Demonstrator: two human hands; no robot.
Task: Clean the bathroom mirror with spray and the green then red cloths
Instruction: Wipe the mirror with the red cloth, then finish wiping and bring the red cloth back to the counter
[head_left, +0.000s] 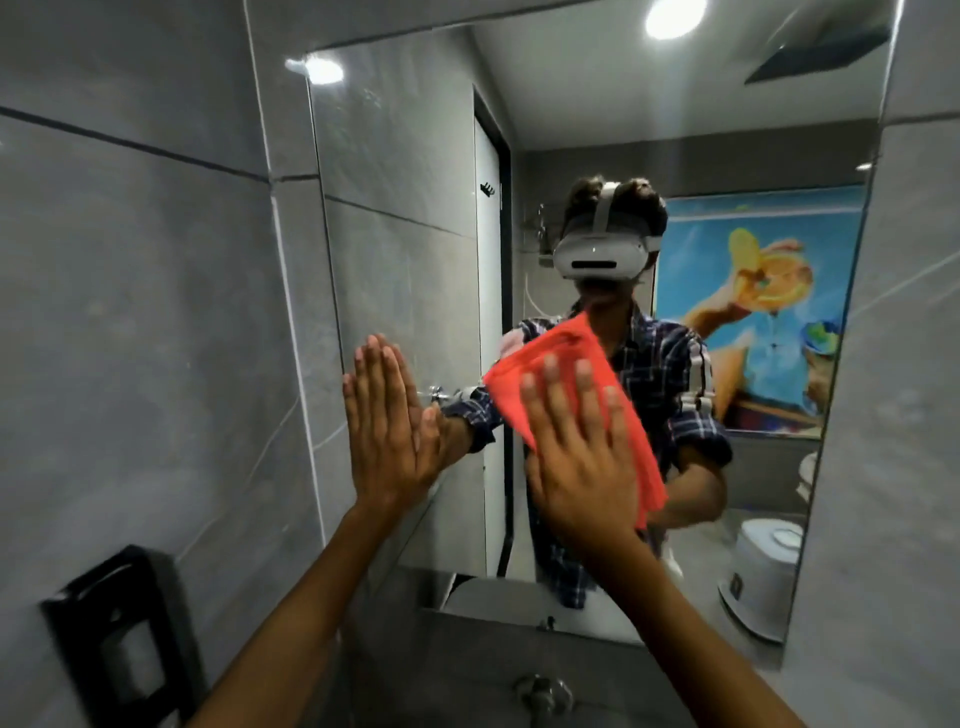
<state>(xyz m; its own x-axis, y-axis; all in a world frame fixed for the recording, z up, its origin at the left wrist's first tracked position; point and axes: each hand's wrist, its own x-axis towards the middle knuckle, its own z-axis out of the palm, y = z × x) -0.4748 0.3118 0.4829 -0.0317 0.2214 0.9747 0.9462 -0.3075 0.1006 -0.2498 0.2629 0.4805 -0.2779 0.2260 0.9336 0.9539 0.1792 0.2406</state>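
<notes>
Currently the right hand (579, 462), fingers (551, 395) spread flat, presses the soft, light red cloth (566, 364) against the fragile mirror (405, 234); left hand (387, 426) open, bracing on the glass edge.

The mirror (405, 208) (wall-mounted, above a tap (543, 693)) bears a red cloth (561, 358) pressed flat

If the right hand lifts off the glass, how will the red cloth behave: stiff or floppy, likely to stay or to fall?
The red cloth is probably floppy: its lower edge hangs in loose folds. It looks thin and light. Only the flat right hand seems to pin it against the mirror, so it would likely slide down once released.
</notes>
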